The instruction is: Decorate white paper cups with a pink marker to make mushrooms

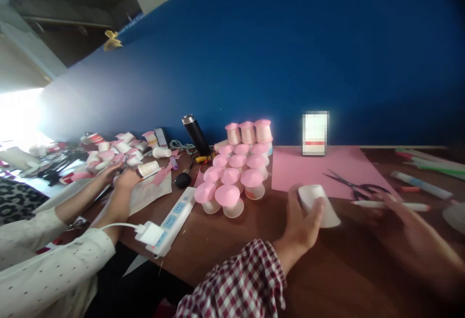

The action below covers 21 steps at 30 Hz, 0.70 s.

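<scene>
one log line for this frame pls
left hand: holds white paper cup | right hand: blurred, by white marker | scissors on pink paper

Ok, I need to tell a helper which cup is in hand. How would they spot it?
Start at the pink paper sheet on the brown table below the blue wall. At its near edge, the left hand wraps a white paper cup lying on its side. Unlike the capped cups standing to its left, it has no pink top.

Single head-worn camera, tilted clockwise, looking forward and down across the brown table (232,245) toward the blue wall (308,51), close above the wearer's hands, co-worker's sleeves (47,260) at the left edge, right side blurred
</scene>
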Each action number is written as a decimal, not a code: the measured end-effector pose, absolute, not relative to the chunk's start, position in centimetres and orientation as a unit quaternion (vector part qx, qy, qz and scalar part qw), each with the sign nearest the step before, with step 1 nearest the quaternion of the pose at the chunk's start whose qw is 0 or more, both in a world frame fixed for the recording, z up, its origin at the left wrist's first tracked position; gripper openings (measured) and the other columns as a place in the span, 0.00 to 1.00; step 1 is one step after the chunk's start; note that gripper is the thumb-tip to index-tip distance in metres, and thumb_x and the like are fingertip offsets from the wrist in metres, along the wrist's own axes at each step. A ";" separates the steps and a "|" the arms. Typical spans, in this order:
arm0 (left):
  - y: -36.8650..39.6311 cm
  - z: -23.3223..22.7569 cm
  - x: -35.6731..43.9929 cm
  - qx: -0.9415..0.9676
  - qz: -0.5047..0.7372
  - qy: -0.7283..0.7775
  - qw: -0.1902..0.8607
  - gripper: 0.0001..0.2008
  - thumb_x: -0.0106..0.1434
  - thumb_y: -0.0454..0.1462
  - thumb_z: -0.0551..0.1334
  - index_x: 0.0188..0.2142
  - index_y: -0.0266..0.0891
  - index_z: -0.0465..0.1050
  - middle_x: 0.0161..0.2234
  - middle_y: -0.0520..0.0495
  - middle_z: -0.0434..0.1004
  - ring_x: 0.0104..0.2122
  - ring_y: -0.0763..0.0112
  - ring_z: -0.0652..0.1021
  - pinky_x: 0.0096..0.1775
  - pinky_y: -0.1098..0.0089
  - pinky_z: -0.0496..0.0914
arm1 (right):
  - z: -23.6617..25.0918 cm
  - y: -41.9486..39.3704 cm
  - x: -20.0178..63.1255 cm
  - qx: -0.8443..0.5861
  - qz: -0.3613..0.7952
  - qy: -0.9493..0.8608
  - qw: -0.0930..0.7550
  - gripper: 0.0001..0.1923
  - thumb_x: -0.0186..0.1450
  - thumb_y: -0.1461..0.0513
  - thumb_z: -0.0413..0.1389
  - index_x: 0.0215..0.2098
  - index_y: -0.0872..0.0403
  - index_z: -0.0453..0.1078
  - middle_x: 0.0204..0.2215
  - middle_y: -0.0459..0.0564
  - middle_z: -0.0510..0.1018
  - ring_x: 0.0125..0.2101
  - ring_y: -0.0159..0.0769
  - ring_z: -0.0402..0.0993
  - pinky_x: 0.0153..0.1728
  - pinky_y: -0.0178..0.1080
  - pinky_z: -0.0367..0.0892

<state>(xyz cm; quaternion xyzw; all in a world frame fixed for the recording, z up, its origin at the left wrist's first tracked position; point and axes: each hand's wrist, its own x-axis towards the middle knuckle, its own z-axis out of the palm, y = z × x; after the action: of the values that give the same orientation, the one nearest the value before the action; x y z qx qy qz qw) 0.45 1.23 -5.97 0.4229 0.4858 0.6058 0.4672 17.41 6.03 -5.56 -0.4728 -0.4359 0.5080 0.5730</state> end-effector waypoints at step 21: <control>1.3 -5.4 0.4 0.403 0.601 0.469 0.507 0.28 0.57 0.50 0.62 0.51 0.39 0.57 0.43 0.43 0.70 0.38 0.69 0.73 0.43 0.67 0.68 | -7.0 3.9 17.5 -0.453 0.408 -0.573 0.548 0.17 0.64 0.51 0.54 0.46 0.51 0.71 0.38 0.53 0.77 0.34 0.40 0.74 0.34 0.40 0.72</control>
<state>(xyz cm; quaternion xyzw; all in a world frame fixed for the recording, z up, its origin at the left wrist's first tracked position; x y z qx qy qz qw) 0.40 1.31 -5.44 0.4026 0.4686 0.6007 0.5073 17.48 3.88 -7.03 -0.4527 -0.5727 0.4083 0.5480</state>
